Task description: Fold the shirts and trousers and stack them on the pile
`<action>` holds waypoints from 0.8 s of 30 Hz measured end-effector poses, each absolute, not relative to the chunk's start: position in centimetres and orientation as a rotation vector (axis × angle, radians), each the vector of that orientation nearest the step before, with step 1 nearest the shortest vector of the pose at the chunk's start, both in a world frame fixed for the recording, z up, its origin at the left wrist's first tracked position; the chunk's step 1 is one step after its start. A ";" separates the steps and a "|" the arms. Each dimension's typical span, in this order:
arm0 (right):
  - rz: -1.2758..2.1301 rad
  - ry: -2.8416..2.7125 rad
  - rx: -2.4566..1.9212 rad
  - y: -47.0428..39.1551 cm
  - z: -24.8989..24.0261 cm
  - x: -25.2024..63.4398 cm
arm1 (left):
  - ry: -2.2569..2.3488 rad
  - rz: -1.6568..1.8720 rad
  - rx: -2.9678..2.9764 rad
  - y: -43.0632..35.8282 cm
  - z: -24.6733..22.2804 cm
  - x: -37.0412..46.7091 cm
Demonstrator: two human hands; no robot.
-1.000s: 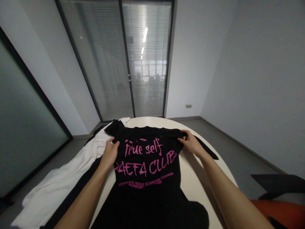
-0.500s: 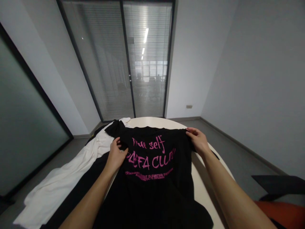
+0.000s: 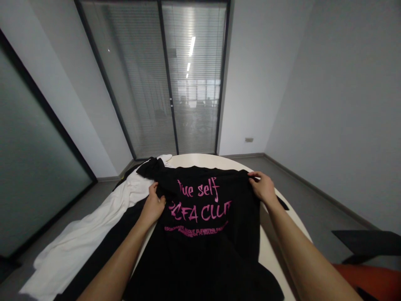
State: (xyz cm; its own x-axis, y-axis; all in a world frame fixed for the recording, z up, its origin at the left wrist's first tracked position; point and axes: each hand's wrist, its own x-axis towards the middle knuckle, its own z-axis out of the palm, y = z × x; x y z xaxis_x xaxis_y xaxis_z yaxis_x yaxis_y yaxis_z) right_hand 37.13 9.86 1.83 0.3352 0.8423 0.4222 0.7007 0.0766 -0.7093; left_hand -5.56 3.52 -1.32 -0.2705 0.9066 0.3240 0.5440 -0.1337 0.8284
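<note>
A black T-shirt (image 3: 200, 255) with pink lettering lies spread over the round cream table, its neckline toward the far side. At the shirt's left side, my left hand (image 3: 153, 205) is closed on the fabric near the sleeve. A fold there covers the start of the lettering. My right hand (image 3: 262, 187) pinches the right shoulder edge between thumb and fingers. The shirt's left sleeve lies bunched over white cloth. The lower hem runs out of view at the bottom.
White clothing (image 3: 84, 228) and dark clothing (image 3: 109, 238) lie along the table's left side. The table (image 3: 200, 159) shows its rim at the back and right. A chair with a black armrest (image 3: 366, 242) and orange seat (image 3: 369, 280) stands at right. Glass panels with blinds (image 3: 140, 83) face me.
The shirt's left side has been folded further in over the first letters. My right hand has shifted slightly right, and the shirt's right edge has moved outward. My left hand has moved slightly.
</note>
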 end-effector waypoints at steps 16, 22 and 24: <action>-0.120 -1.418 -1.921 8.3 3.6 37.6 | 2.065 1.925 1.161 2.8 1.9 -8.6; -0.020 -2.050 -1.536 7.6 4.3 34.9 | 2.212 1.512 1.534 2.4 2.1 -7.0; 0.178 -2.272 -1.380 7.4 4.2 34.0 | 2.269 1.327 1.605 1.9 2.4 -6.6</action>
